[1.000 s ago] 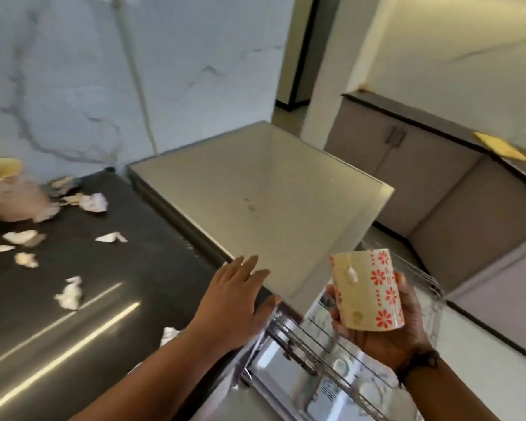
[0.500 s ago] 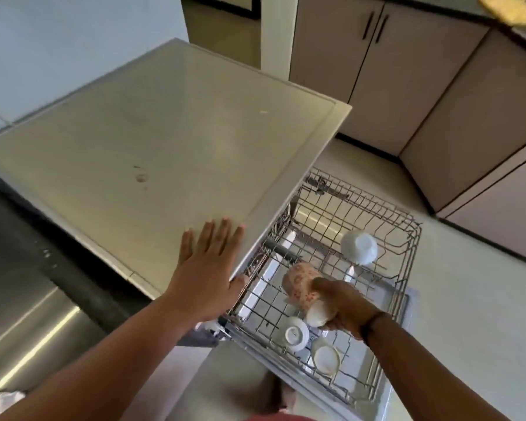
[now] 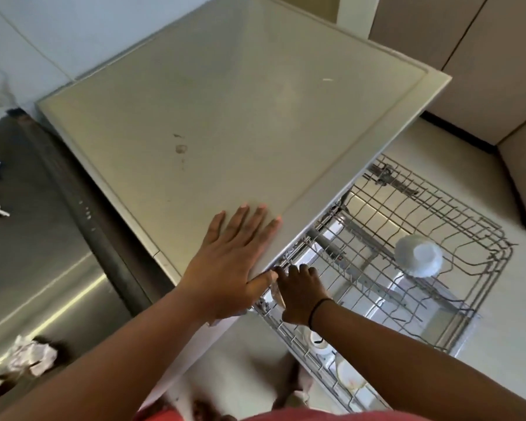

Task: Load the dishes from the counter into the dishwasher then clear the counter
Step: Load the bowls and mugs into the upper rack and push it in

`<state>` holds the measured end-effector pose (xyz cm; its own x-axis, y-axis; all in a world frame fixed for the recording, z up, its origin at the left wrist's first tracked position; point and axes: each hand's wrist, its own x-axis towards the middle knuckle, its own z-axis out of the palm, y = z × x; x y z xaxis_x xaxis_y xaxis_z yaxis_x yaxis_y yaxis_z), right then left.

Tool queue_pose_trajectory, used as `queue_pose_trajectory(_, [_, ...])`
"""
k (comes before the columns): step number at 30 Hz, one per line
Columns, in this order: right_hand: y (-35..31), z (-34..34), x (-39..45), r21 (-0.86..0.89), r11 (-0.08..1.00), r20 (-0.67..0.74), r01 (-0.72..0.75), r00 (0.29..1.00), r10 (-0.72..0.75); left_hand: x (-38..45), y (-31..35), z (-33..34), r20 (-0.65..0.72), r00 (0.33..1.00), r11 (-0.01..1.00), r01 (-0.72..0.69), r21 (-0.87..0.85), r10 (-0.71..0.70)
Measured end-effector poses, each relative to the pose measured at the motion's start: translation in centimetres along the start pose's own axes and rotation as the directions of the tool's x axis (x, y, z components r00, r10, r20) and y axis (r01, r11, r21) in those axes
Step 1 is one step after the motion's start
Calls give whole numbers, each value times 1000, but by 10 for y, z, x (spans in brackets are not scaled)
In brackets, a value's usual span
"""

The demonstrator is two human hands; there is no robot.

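Resting flat, the left hand [image 3: 228,268] lies palm down with straight fingers on the near corner of the dishwasher top [image 3: 225,117], its thumb over the edge. Just below that corner the right hand [image 3: 301,291] reaches into the pulled-out rack [image 3: 456,214], fingers curled down among the wires at its near left side; a sliver of the cup [image 3: 278,294] shows under the palm, the hand wrapped over it (most of the cup is hidden, so whether it stands or tilts cannot be told). A white bowl [image 3: 418,259] sits upturned farther back in the rack, well apart from the hand, and more white dishes [image 3: 348,379] lie in the near part, below the forearm. On the dark counter [image 3: 43,238] to the left lie crumpled paper scraps [image 3: 31,358].
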<state>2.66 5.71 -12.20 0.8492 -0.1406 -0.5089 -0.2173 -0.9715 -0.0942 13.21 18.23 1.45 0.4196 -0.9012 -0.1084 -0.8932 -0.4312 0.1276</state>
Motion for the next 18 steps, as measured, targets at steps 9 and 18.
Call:
queue_pose_trajectory(9, [-13, 4, 24, -310, 897, 125, 316, 949, -291, 0, 0, 1, -29, 1000, 1000, 1, -20, -2])
queue_pose_trajectory(18, [-10, 11, 28, -303, 882, 183, 361, 930, -317, 0, -2, 1, -14, 1000, 1000, 17, -13, -17])
